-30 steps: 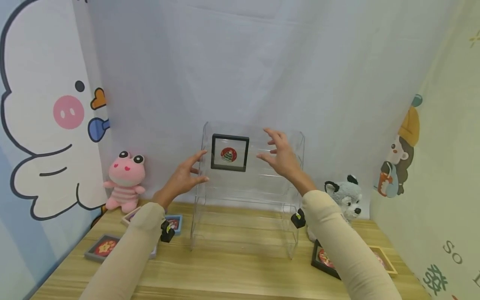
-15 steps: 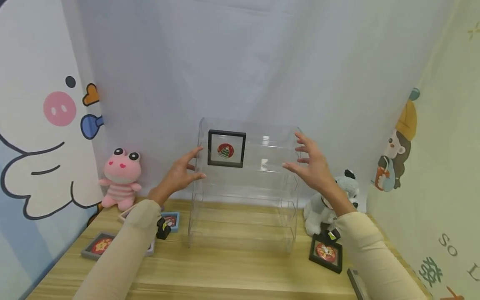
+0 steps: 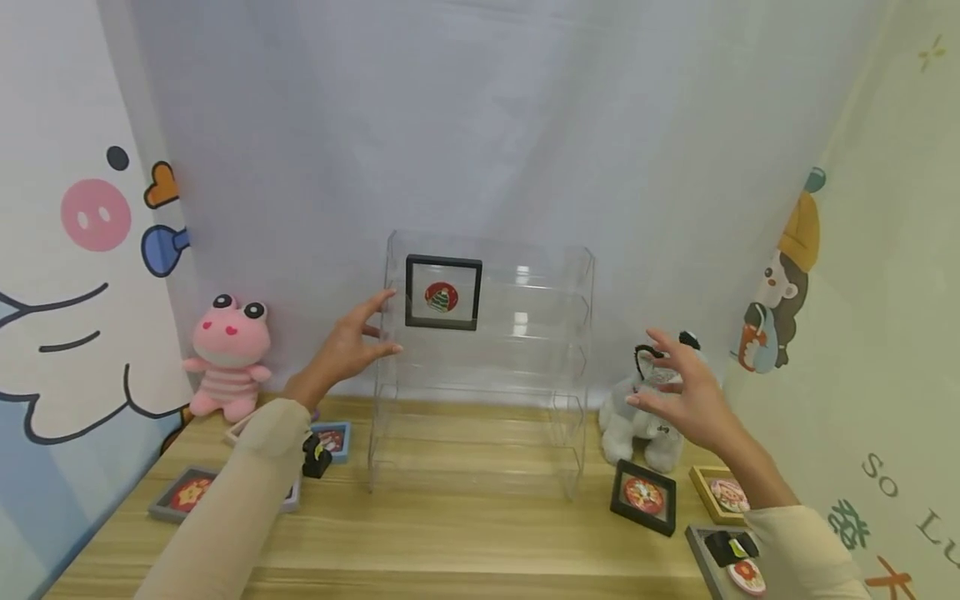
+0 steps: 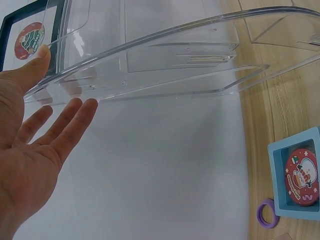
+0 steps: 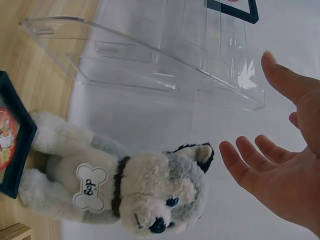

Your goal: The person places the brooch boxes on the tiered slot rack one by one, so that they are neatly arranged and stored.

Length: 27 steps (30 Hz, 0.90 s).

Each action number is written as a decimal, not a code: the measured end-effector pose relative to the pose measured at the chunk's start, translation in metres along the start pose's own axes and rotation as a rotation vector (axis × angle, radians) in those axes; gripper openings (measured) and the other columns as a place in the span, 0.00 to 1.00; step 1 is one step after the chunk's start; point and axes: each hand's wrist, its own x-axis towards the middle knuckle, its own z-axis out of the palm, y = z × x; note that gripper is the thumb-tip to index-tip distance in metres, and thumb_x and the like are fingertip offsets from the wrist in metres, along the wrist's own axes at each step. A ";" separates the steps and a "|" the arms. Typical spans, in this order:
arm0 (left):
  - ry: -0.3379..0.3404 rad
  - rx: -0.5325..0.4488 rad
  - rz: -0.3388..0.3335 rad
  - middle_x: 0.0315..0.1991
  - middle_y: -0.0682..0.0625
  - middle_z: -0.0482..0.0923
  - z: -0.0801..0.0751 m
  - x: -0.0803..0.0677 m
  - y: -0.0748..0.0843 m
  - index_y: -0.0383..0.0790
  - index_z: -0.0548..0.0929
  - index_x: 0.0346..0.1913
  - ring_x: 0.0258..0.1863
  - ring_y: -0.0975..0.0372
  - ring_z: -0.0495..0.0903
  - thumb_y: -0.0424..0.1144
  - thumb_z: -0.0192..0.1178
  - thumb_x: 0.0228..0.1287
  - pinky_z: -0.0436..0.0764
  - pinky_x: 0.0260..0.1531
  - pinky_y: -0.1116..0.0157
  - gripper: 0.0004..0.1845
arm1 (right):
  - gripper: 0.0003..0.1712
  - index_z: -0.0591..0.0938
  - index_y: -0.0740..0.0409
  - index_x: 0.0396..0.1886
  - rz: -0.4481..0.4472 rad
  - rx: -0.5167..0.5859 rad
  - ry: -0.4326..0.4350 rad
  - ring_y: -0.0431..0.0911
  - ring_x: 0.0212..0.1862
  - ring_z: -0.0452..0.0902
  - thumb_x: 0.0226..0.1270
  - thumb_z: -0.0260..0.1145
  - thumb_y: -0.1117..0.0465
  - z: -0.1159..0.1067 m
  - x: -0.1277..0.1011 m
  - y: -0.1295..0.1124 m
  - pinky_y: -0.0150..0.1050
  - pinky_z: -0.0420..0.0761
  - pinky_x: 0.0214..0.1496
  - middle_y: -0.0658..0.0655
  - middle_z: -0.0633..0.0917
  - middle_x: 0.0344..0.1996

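A black square frame (image 3: 443, 292) with a red round Christmas-tree picture stands on the top tier of the clear acrylic rack (image 3: 480, 360), towards its left end. At the rack's left edge is my left hand (image 3: 348, 342), thumb in front of the side panel and fingers behind it; whether it touches the panel I cannot tell. In the left wrist view its fingers (image 4: 75, 127) are extended. My right hand (image 3: 690, 396) hangs in the air in front of the grey plush dog (image 3: 637, 421), thumb and fingers apart, holding nothing.
Right of the rack lie another black frame (image 3: 643, 497), a yellow frame (image 3: 718, 493) and a grey frame (image 3: 705, 554). A pink plush frog (image 3: 230, 358), a grey frame (image 3: 183, 493) and a blue frame (image 3: 339, 440) are on the left. A purple ring (image 4: 267, 214) lies by the blue frame.
My right hand has moved right and down, from beside the black frame past the rack's right end to the plush dog. The left hand stays at the rack's left edge. The head view has shifted slightly.
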 end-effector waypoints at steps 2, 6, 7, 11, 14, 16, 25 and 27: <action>-0.003 -0.001 -0.004 0.70 0.39 0.55 -0.001 0.000 0.001 0.51 0.51 0.72 0.47 0.42 0.77 0.38 0.66 0.55 0.80 0.44 0.49 0.45 | 0.50 0.54 0.52 0.72 0.021 0.012 -0.029 0.64 0.57 0.67 0.52 0.72 0.60 -0.003 -0.011 0.005 0.58 0.78 0.47 0.69 0.62 0.63; -0.007 -0.001 -0.008 0.70 0.40 0.54 -0.002 0.000 0.002 0.51 0.51 0.72 0.48 0.43 0.78 0.39 0.66 0.55 0.81 0.43 0.49 0.45 | 0.52 0.53 0.52 0.72 0.081 0.002 -0.091 0.67 0.56 0.67 0.52 0.72 0.57 -0.008 -0.031 0.014 0.60 0.77 0.47 0.70 0.62 0.63; -0.008 -0.002 -0.009 0.70 0.40 0.54 -0.002 0.000 0.002 0.51 0.51 0.72 0.48 0.42 0.78 0.39 0.66 0.55 0.81 0.42 0.49 0.45 | 0.52 0.52 0.53 0.72 0.093 0.001 -0.108 0.67 0.56 0.67 0.52 0.72 0.56 -0.010 -0.036 0.016 0.61 0.77 0.47 0.70 0.61 0.63; -0.010 0.004 -0.011 0.70 0.40 0.54 -0.003 0.000 0.003 0.51 0.51 0.72 0.47 0.42 0.78 0.39 0.66 0.55 0.81 0.41 0.50 0.45 | 0.52 0.53 0.56 0.72 0.134 -0.016 -0.164 0.70 0.56 0.66 0.51 0.72 0.55 -0.014 -0.054 0.029 0.60 0.78 0.45 0.72 0.61 0.64; -0.016 0.006 -0.012 0.70 0.39 0.54 -0.002 0.000 0.002 0.51 0.51 0.72 0.47 0.42 0.78 0.39 0.66 0.55 0.82 0.41 0.50 0.46 | 0.52 0.54 0.58 0.71 0.170 -0.022 -0.199 0.71 0.55 0.67 0.51 0.72 0.54 -0.018 -0.068 0.039 0.57 0.80 0.41 0.73 0.62 0.62; -0.017 0.002 -0.011 0.70 0.39 0.53 -0.002 0.000 0.002 0.51 0.51 0.72 0.47 0.42 0.77 0.39 0.66 0.55 0.81 0.41 0.50 0.46 | 0.52 0.55 0.59 0.71 0.197 -0.027 -0.223 0.72 0.54 0.68 0.50 0.72 0.53 -0.021 -0.076 0.046 0.57 0.81 0.40 0.73 0.62 0.62; -0.014 -0.010 -0.015 0.70 0.39 0.54 -0.003 0.000 0.002 0.53 0.51 0.72 0.48 0.42 0.77 0.38 0.66 0.55 0.81 0.41 0.49 0.45 | 0.51 0.58 0.67 0.67 0.247 -0.020 -0.339 0.72 0.50 0.70 0.48 0.74 0.54 -0.036 -0.102 0.068 0.54 0.80 0.38 0.76 0.63 0.61; -0.014 -0.010 -0.015 0.70 0.39 0.54 -0.003 0.000 0.002 0.53 0.51 0.72 0.48 0.42 0.77 0.38 0.66 0.55 0.81 0.41 0.50 0.45 | 0.53 0.56 0.68 0.67 0.277 0.007 -0.378 0.72 0.50 0.71 0.47 0.74 0.55 -0.038 -0.106 0.073 0.53 0.81 0.38 0.78 0.62 0.61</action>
